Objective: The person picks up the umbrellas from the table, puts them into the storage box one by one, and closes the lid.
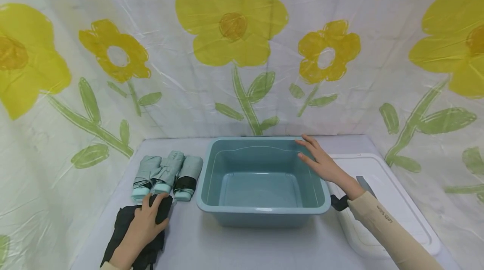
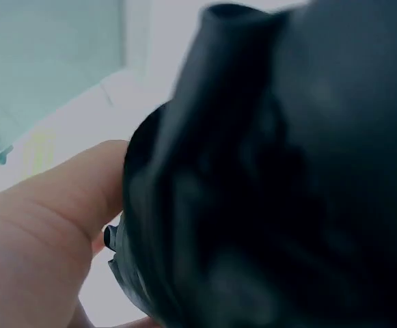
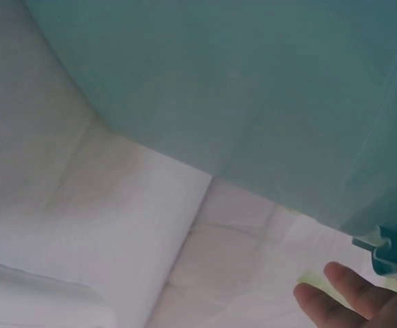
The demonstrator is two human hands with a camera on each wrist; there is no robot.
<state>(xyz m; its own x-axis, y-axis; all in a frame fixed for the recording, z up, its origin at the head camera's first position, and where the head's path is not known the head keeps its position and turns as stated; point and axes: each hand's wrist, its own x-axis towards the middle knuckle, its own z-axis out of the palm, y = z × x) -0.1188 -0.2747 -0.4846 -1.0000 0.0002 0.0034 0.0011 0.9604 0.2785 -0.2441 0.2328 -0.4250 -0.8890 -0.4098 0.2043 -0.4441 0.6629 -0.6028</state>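
My left hand (image 1: 148, 222) grips a black folded umbrella (image 1: 122, 228) at the front left, thumb on its right side. Its loose dark fabric (image 2: 253, 178) fills much of the left wrist view beside my thumb (image 2: 55, 205). Just beyond lie three pale teal folded umbrellas (image 1: 188, 173), side by side. A teal plastic basin (image 1: 264, 210) stands in the middle with nothing in it. My right hand (image 1: 321, 162) rests at the basin's right rim with its fingers extended. Two of those fingertips (image 3: 345, 287) show beside the rim in the right wrist view.
Right of the basin lies a white lid-like panel (image 1: 393, 207). A grey and black object (image 1: 366, 186) sits on it, partly hidden by my right wrist. A flowered curtain (image 1: 170, 106) hangs behind the white table (image 1: 242, 249).
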